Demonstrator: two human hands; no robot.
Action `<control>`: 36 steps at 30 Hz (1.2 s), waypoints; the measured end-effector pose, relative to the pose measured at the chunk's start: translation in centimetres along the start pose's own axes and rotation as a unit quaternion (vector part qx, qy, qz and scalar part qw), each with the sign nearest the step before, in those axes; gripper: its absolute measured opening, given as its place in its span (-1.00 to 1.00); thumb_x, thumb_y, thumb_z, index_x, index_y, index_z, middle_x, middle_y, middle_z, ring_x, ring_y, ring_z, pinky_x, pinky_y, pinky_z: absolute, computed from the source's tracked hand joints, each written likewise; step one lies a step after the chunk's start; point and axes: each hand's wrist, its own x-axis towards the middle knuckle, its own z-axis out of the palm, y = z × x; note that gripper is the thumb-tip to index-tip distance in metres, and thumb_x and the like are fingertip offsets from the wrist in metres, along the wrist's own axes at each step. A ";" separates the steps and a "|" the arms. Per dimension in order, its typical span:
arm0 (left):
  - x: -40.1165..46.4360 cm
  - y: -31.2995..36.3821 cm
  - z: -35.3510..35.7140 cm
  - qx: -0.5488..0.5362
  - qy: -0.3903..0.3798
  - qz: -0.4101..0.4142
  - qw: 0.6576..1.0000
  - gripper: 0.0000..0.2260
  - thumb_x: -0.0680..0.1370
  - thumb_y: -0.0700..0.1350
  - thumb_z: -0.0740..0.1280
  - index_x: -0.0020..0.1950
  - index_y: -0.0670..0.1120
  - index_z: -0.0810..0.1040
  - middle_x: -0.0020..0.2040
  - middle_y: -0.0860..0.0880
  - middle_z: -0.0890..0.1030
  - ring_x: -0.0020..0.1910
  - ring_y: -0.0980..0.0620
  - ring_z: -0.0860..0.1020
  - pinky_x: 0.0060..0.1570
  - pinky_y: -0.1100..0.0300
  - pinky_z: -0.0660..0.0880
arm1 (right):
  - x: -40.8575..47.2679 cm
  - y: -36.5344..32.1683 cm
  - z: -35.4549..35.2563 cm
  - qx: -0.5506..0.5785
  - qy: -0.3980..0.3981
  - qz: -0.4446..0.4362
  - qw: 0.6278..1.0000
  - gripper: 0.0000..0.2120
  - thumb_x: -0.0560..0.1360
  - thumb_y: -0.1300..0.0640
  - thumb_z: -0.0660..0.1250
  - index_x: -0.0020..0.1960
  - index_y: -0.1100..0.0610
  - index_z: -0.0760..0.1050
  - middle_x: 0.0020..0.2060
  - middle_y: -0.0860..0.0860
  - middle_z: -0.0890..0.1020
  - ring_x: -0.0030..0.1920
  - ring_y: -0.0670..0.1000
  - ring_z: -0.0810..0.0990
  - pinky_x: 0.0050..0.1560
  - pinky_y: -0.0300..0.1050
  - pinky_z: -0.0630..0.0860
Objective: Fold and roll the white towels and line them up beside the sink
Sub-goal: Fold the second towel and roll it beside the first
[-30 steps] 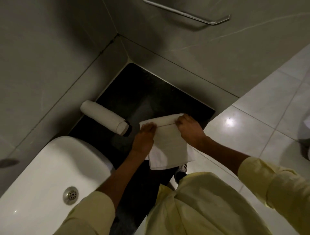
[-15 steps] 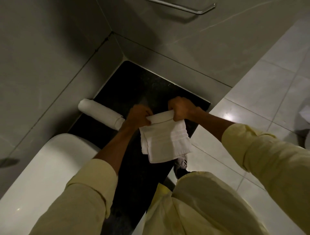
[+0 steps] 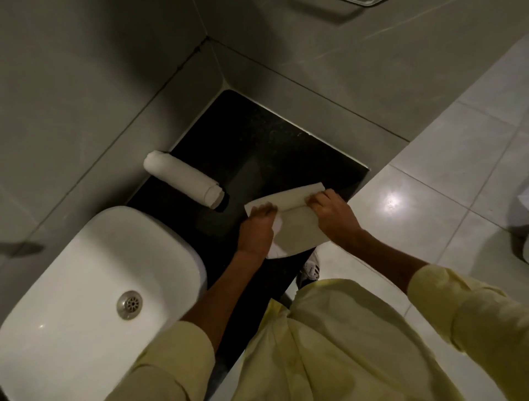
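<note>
Your left hand point(image 3: 255, 229) and right hand point(image 3: 333, 213) pinch the folded towel's point(image 3: 297, 229) rolled far edge, fingers closed on it — the roll's axis runs left-to-right, rising rightward; the sink point(image 3: 94, 286) at lower left holds nothing.

I observed grey tiled walls point(image 3: 86, 86) filling the upper left and top of the frame, meeting at a dark grouted corner near top centre. A black stone counter point(image 3: 257, 148) ran diagonally through the middle. A metal rail point(image 3: 360, 3) was partly visible at the top edge. Glossy pale floor tiles point(image 3: 458, 171) occupied the right side, carrying one bright light reflection point(image 3: 391, 202). Lighting was dim overall.
</note>
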 end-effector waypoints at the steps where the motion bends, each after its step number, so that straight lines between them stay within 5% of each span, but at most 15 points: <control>1: 0.3 0.4 -0.7 -0.029 0.000 -0.019 0.999 -0.66 0.53 -0.29 0.22 0.28 -0.18 0.55 0.23 -0.21 0.61 0.17 -0.20 0.60 0.15 0.02 0.54 | 0.6 -0.1 -0.8 0.016 -0.008 0.007 1.000 -0.60 0.42 0.23 0.50 0.24 0.21 0.56 0.12 0.19 0.62 0.09 0.19 0.55 0.05 0.06 0.56; 5: 4.5 1.0 -3.8 0.002 -0.026 -0.116 0.993 -0.66 0.60 -0.18 0.20 0.38 -0.06 0.45 0.32 -0.14 0.53 0.26 -0.12 0.50 0.16 0.15 0.40 | 5.7 0.8 -3.6 0.072 -0.088 0.078 0.990 -0.58 0.50 0.22 0.35 0.35 0.06 0.45 0.18 0.11 0.55 0.16 0.13 0.52 0.10 -0.02 0.49; 8: 7.2 0.7 -5.7 0.016 -0.161 -0.088 0.983 -0.48 0.47 -0.16 0.43 0.41 -0.04 0.43 0.40 -0.14 0.44 0.35 -0.13 0.42 0.31 0.14 0.35 | 8.9 1.2 -4.5 -0.010 -0.199 0.006 0.980 -0.42 0.42 0.15 0.44 0.41 -0.01 0.42 0.30 0.12 0.43 0.25 0.18 0.42 0.19 0.03 0.46; 11: 7.9 -0.3 -5.8 -0.009 -0.224 -0.087 0.971 -0.52 0.37 -0.15 0.53 0.28 -0.05 0.56 0.31 -0.13 0.51 0.28 -0.10 0.48 0.26 0.15 0.41 | 9.3 0.7 -5.1 -0.047 -0.260 -0.063 0.962 -0.50 0.38 0.08 0.45 0.31 0.01 0.50 0.26 0.11 0.46 0.21 0.14 0.45 0.21 0.02 0.46; 17: 3.5 0.1 -3.4 -0.073 -0.116 -0.066 0.988 -0.65 0.43 -0.23 0.38 0.22 -0.10 0.57 0.15 -0.11 0.61 0.09 -0.05 0.56 0.02 0.18 0.46 | 4.1 -0.6 -3.7 -0.013 -0.155 -0.012 0.988 -0.42 0.33 0.14 0.51 0.30 0.12 0.43 0.18 0.14 0.56 0.17 0.17 0.55 0.17 0.02 0.50; 20: -1.2 0.3 0.4 0.059 -0.011 0.000 0.998 -0.54 0.46 -0.25 0.31 0.37 -0.15 0.44 0.29 -0.20 0.55 0.28 -0.22 0.51 0.30 -0.08 0.45 | -0.4 -1.5 -1.0 -0.046 -0.052 -0.017 0.997 -0.42 0.40 0.28 0.46 0.38 0.23 0.39 0.40 0.25 0.44 0.44 0.27 0.37 0.44 0.16 0.34; 24: -7.2 1.0 4.7 0.180 -0.012 0.036 0.983 -0.40 0.50 -0.14 0.14 0.54 -0.19 0.14 0.54 -0.21 0.22 0.52 -0.27 0.17 0.47 -0.21 0.18 | -6.1 -1.3 1.6 -0.040 0.007 -0.044 0.998 -0.40 0.43 0.35 0.25 0.47 0.29 0.30 0.48 0.26 0.31 0.51 0.25 0.25 0.47 0.23 0.27; 28: -8.3 2.4 4.0 0.170 0.025 0.028 0.985 -0.52 0.53 -0.21 0.12 0.47 -0.12 0.32 0.39 -0.16 0.48 0.36 -0.21 0.46 0.25 -0.13 0.49 | -7.2 -1.7 0.6 0.054 0.054 -0.010 0.997 -0.55 0.47 0.36 0.24 0.35 0.21 0.48 0.35 0.19 0.52 0.38 0.22 0.47 0.38 0.17 0.43; 31: -5.2 3.5 0.1 0.089 0.016 -0.069 0.994 -0.65 0.56 -0.17 0.23 0.34 0.05 0.48 0.15 -0.05 0.64 0.10 -0.08 0.62 -0.01 0.00 0.60 | -3.2 -1.3 -3.0 0.103 -0.020 0.039 0.994 -0.62 0.48 0.33 0.37 0.26 0.09 0.55 0.20 0.09 0.62 0.22 0.12 0.57 0.21 0.02 0.53; 36: 0.3 3.0 -2.8 0.006 -0.133 -0.093 0.987 -0.43 0.40 -0.14 0.45 0.40 0.02 0.42 0.35 -0.10 0.49 0.33 -0.17 0.46 0.30 -0.07 0.44 | 2.3 -1.0 -5.2 -0.011 -0.257 -0.002 0.966 -0.41 0.42 0.16 0.47 0.41 0.02 0.40 0.37 0.11 0.44 0.35 0.18 0.40 0.36 0.15 0.42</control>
